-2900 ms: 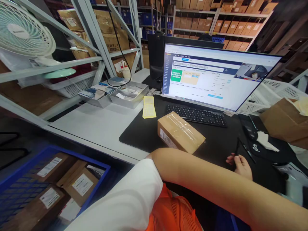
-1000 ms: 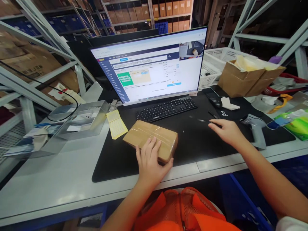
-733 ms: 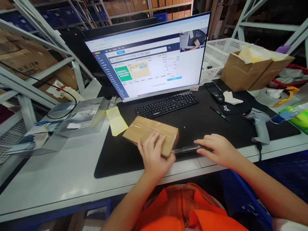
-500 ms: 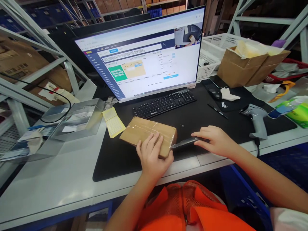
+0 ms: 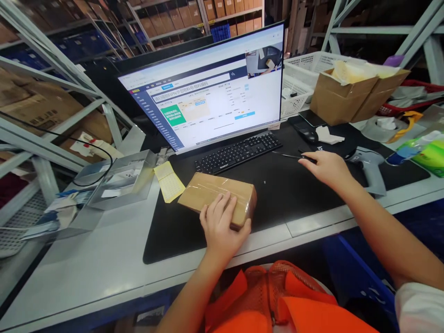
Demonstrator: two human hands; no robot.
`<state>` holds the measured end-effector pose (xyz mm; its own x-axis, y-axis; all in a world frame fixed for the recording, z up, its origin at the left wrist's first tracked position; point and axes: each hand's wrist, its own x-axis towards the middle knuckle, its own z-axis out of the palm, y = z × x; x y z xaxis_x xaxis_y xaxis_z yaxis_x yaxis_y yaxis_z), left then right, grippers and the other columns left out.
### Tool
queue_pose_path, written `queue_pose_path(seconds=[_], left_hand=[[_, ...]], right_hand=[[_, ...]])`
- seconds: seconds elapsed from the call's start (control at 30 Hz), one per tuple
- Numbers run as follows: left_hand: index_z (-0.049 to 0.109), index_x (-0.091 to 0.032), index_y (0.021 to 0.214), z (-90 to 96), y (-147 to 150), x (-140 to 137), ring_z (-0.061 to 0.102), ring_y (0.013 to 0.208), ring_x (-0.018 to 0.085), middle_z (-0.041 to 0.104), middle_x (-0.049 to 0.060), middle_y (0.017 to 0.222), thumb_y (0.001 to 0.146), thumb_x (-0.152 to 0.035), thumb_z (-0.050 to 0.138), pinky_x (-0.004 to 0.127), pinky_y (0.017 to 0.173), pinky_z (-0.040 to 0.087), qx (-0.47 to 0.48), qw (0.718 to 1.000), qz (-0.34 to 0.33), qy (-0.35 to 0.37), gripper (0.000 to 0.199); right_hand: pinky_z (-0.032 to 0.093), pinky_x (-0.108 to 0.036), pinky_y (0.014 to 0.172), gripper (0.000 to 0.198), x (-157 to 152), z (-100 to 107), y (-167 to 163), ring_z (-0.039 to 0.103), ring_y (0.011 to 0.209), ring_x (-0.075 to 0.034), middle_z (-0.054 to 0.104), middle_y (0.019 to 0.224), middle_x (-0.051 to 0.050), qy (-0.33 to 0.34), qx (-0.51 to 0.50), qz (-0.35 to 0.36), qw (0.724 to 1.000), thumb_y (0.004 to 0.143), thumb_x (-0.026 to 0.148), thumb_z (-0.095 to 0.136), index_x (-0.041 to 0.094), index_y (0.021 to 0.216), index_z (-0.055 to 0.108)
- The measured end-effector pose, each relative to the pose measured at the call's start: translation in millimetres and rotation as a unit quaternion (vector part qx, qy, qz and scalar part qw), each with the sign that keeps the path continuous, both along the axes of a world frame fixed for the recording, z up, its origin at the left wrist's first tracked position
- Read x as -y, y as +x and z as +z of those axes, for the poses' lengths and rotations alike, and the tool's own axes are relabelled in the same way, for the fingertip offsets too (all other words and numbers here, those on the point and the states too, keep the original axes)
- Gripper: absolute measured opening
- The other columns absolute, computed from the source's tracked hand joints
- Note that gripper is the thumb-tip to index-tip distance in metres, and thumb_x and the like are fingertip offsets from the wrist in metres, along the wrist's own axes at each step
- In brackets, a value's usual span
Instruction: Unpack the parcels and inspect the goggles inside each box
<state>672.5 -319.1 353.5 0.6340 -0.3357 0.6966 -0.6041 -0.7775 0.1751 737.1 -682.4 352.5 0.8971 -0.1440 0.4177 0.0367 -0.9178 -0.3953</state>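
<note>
Knife (image 5: 289,156) now swung clear of the box's end, right hand (image 5: 328,167) fingers closed on it, left hand (image 5: 224,231) fingers clamped over the taped box (image 5: 217,187) on the mat (image 5: 173,236): seemingly between cuts, any next stroke needing steady bracing.

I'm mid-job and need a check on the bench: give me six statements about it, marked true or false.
1. The right hand holds a knife. True.
2. The knife touches the cardboard box. False: it is held apart from it, near the keyboard.
3. The left hand has its fingers on top of the cardboard box. True.
4. The yellow sheet lies right of the cardboard box. False: it lies to the left.
5. The cardboard box stands open. False: its top is closed.
6. The monitor is switched on. True.
</note>
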Motion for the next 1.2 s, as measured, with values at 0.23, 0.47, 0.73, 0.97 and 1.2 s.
queue_pose_path(seconds=[0.23,0.47,0.73,0.97,1.2], left_hand=[[0.037,-0.021,0.158,-13.3,53.7,-112.3,0.03,0.154,0.039,0.036,0.022,0.163,0.088,-0.06,0.068,0.059,0.121,0.031,-0.108,0.985,0.033,-0.131,0.086],[0.025,-0.018,0.164,-30.3,64.3,-97.6,0.062,0.13,0.032,0.06,0.024,0.144,0.091,-0.077,0.048,0.046,0.105,0.054,-0.361,0.875,-0.118,-0.302,0.097],[0.032,-0.019,0.16,-2.2,19.6,-59.0,0.029,0.154,0.041,0.036,0.024,0.16,0.092,-0.034,0.069,0.061,0.116,0.041,-0.104,0.992,-0.06,-0.026,0.079],[0.065,-0.013,0.131,14.2,33.1,-33.1,0.062,0.124,0.032,0.069,0.017,0.13,0.096,-0.028,0.059,0.046,0.104,0.052,0.044,0.972,-0.209,0.096,0.039],[0.069,-0.013,0.12,4.6,39.0,-27.5,0.066,0.11,0.026,0.073,0.012,0.12,0.098,-0.02,0.058,0.038,0.09,0.055,0.102,0.972,-0.198,0.081,0.025]], right_hand=[[0.057,-0.041,0.093,0.051,-89.9,-10.3,-75.0,0.071,0.099,-0.026,0.075,0.102,-0.011,0.378,-0.114,0.22,0.892,0.101,0.063,0.046,0.019,0.109,0.07],[0.057,-0.044,0.096,0.051,-139.2,0.1,-69.3,0.065,0.117,-0.029,0.069,0.123,-0.012,0.518,-0.138,0.24,0.809,0.097,0.07,0.047,0.023,0.098,0.065],[0.056,-0.043,0.091,0.04,-90.4,23.4,-27.8,0.066,0.113,-0.029,0.069,0.122,-0.011,0.358,-0.091,0.093,0.925,0.095,0.059,0.05,0.022,0.1,0.064],[0.054,-0.036,0.077,0.032,-115.1,69.1,-54.5,0.07,0.091,-0.025,0.072,0.101,-0.009,-0.046,0.02,0.161,0.986,0.106,0.037,0.046,0.02,0.121,0.068],[0.049,-0.03,0.065,0.035,-134.1,94.0,-59.3,0.069,0.077,-0.018,0.071,0.094,-0.006,-0.175,-0.027,0.289,0.941,0.108,0.032,0.043,0.02,0.13,0.068]])
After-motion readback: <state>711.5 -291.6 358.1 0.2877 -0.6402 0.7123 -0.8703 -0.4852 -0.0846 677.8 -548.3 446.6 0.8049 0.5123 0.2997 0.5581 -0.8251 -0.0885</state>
